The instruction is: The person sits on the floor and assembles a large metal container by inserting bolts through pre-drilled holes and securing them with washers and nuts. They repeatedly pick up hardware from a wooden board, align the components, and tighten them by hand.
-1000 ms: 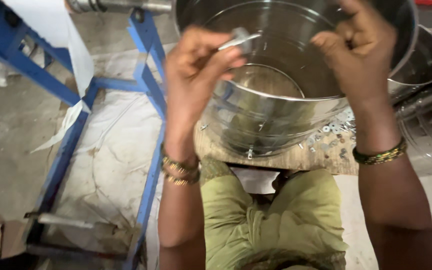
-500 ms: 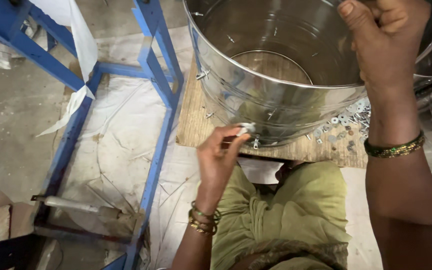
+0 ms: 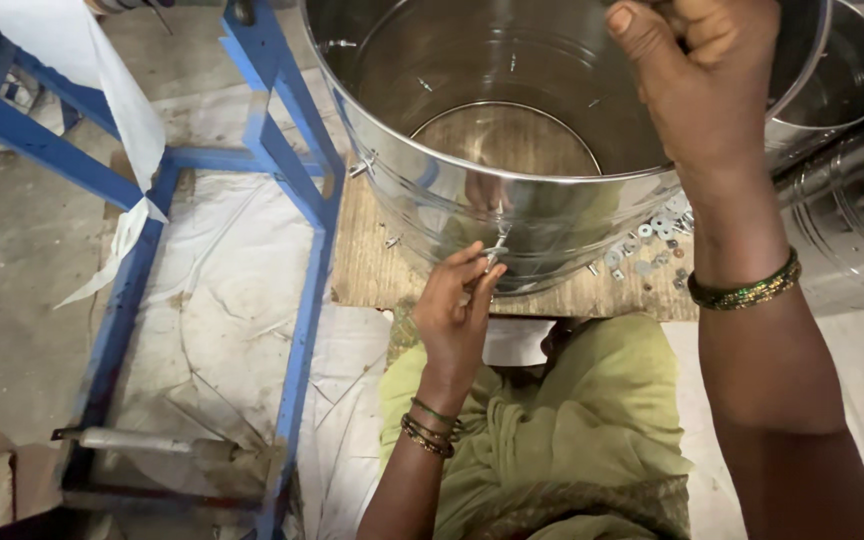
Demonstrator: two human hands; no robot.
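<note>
the left hand is pinched shut around a small metal bolt, thumb and fingers closed on its lower end while its tip touches the outer wall of a big shiny steel drum. the drum stands open end up on a wooden board, and the bolt meets it low on the near side. the right hand is closed over the drum's rim on the far right side, fingers curled over the edge, holding it in place. from here the likeliest slip, as i judge it, is the bolt itself: it is thin, held only by fingertips, and pressed against a curved, slick wall, so a small twist could let it skid off or drop into the green cloth over the lap or onto the floor below the board. a second risk is the drum rolling or tipping, since it seems to overhang the board's near edge and only one hand steadies it. if that hold loosens, the wall would shift away from the bolt. the thin sheet-metal rim may be sharp under the right hand's fingers. a scatter of small washers lies on the board just beside the drum's base, and a nudge of the drum could sweep them off. a blue metal frame stands close on the left, with more steel drums crowding the right.
</note>
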